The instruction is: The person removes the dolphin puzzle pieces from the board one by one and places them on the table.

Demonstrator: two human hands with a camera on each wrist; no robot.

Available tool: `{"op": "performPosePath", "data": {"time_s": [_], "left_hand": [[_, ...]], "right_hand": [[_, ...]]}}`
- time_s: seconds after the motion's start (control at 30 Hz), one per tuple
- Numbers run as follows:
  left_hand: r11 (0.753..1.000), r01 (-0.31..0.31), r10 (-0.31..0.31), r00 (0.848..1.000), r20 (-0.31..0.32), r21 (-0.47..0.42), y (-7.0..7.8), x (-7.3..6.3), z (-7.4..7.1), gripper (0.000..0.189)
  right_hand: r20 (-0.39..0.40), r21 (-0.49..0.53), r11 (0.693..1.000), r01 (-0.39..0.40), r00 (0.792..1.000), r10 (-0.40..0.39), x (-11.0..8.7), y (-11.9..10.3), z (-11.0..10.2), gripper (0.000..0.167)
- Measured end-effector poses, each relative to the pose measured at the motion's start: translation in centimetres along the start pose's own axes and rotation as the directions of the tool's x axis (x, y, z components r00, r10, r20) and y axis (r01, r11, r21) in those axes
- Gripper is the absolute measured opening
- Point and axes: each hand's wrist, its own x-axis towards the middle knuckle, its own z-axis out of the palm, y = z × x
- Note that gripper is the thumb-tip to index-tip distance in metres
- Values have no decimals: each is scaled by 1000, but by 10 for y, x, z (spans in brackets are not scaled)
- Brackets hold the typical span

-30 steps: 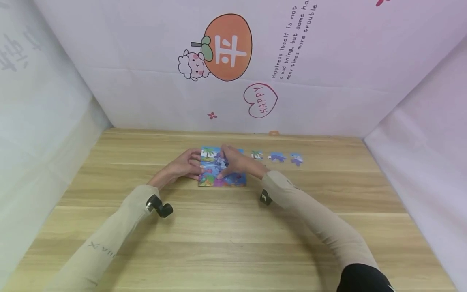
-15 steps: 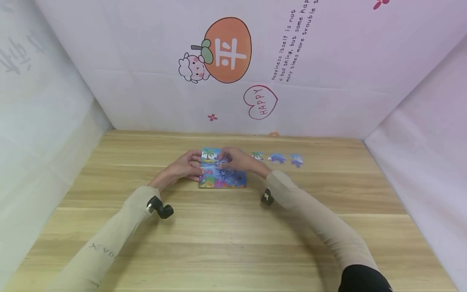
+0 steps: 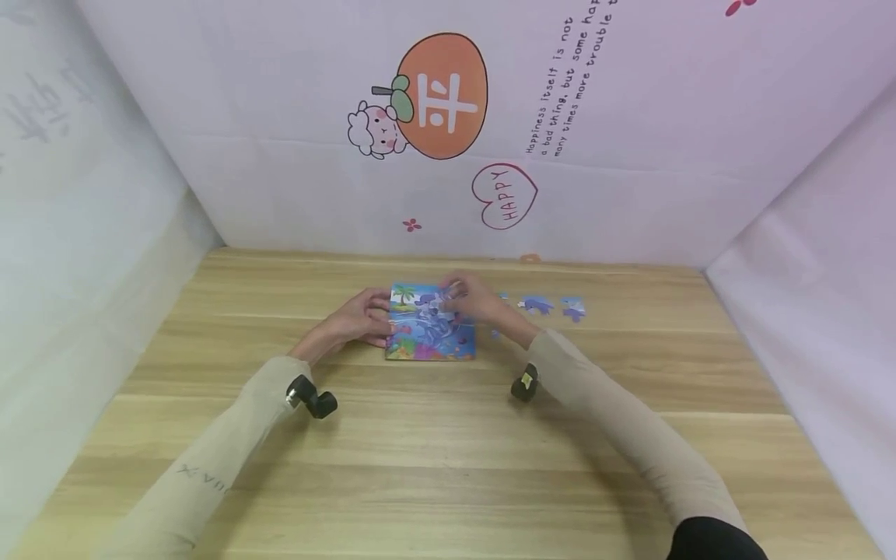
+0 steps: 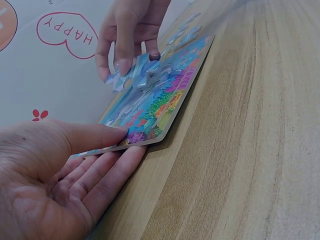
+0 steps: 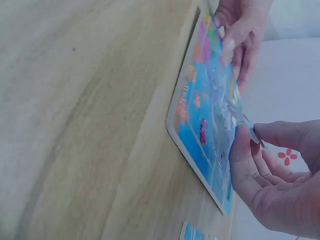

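Note:
A square jigsaw puzzle board with a bright sea picture lies on the wooden table. My left hand grips its left edge, thumb on top and fingers beneath, as the left wrist view shows. Over the upper right part of the board is my right hand, which pinches a blue-and-white puzzle piece between thumb and fingers. From the right wrist view, that piece is tilted close over the board's picture. The right hand hides part of the board in the head view.
Two loose puzzle pieces, one purple-blue and one blue, lie right of the board. Another piece peeks out behind the right hand. A white printed cloth wall rises at the table's back edge.
The right hand has drawn back from the board's middle toward its upper right, now lifting a piece in its pinch. The left hand keeps its hold on the board's edge.

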Motion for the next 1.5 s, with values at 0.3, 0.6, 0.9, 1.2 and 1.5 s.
{"op": "performPosePath", "data": {"time_s": [0.3,0.6,0.9,1.2,1.5], "left_hand": [[1000,6,-6,1000,-8,2,2,-2,2,86],[1000,13,-13,1000,-16,0,2,-1,3,87],[1000,8,-8,1000,-7,-12,1,0,4,87],[1000,23,-23,1000,-17,-16,0,0,4,86],[1000,1,-1,1000,-8,10,1,-1,2,86]], "right_hand": [[-25,45,997,-56,998,57,-16,9,-31,34],[-24,7,1000,-24,999,24,-37,23,-66,30],[-17,42,998,-46,999,47,-54,37,-92,34],[-19,15,996,-88,996,88,-70,46,-113,35],[-41,-16,986,-165,986,164,-84,52,-127,38]]}}
